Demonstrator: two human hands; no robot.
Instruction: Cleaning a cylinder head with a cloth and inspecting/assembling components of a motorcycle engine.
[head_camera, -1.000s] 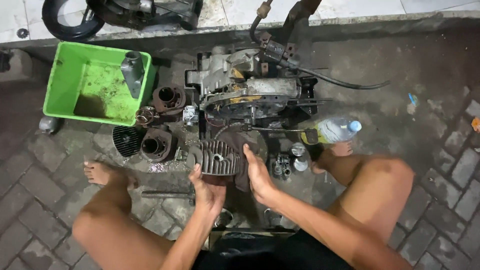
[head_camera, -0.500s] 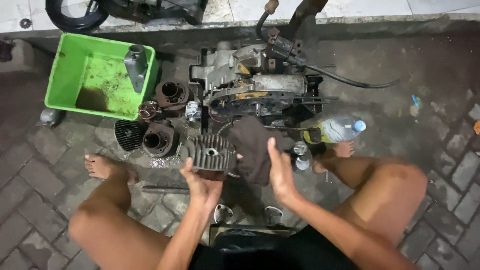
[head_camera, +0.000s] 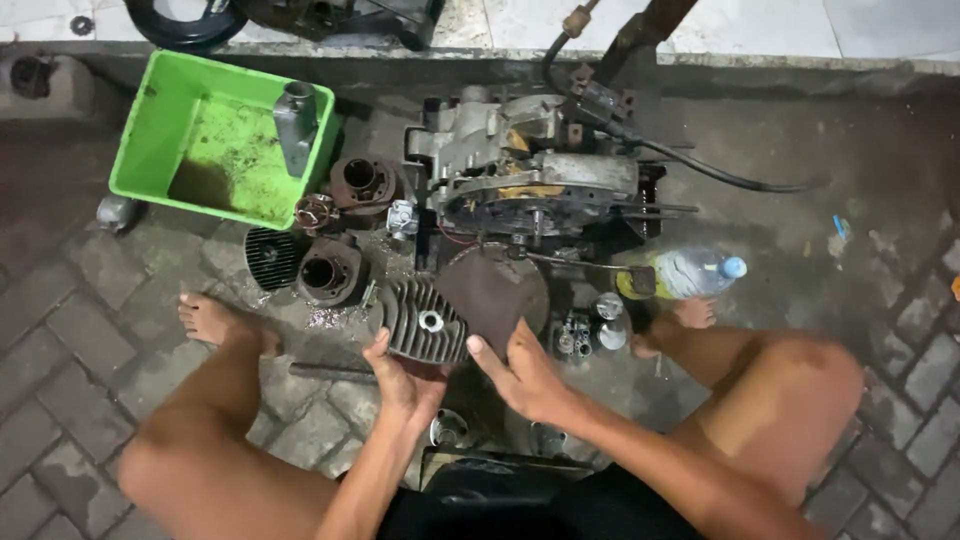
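Squatting on brick paving before a dismantled grey metal engine block (head_camera: 530, 185). Left hand (head_camera: 405, 380) cupping a round finned grey metal cylinder head (head_camera: 425, 322) from below, fingers half-curled under its edge, probably to steady it. Right hand (head_camera: 525, 375) spread flat against a dark round cover (head_camera: 495, 292), just below the engine block.

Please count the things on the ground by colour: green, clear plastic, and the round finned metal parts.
Green tub: 1
Clear plastic bottle: 1
Round finned metal parts: 2, one held by the left hand at, one on the ground
Total: 4
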